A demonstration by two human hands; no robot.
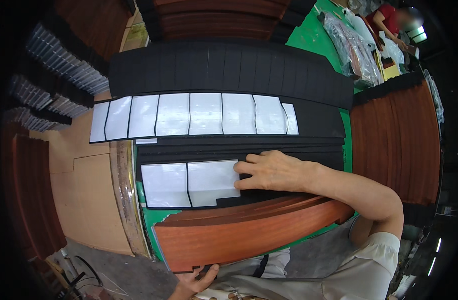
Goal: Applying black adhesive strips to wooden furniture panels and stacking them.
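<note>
My right hand (269, 172) reaches across a stack of black boards, its fingers curled at the right edge of a glossy white sheet (214, 179). A second white sheet (165, 185) lies beside it, past a thin black line. My left hand (196, 284) grips the notched near-left corner of a reddish-brown wood-grain plank (239, 236), thumb against its lower edge. The plank slants in front of me under my right forearm, with more wood-grain planks just behind it. Farther back lies a row of overlapping white-faced black boards (206, 115).
Overlapping black boards (229, 67) cover the far side of the green table surface (309, 37). Wood-grain plank stacks (394, 145) stand right, cardboard (91, 200) left. Plastic-wrapped bundles (351, 47) lie far right, near another person in a red top (384, 17).
</note>
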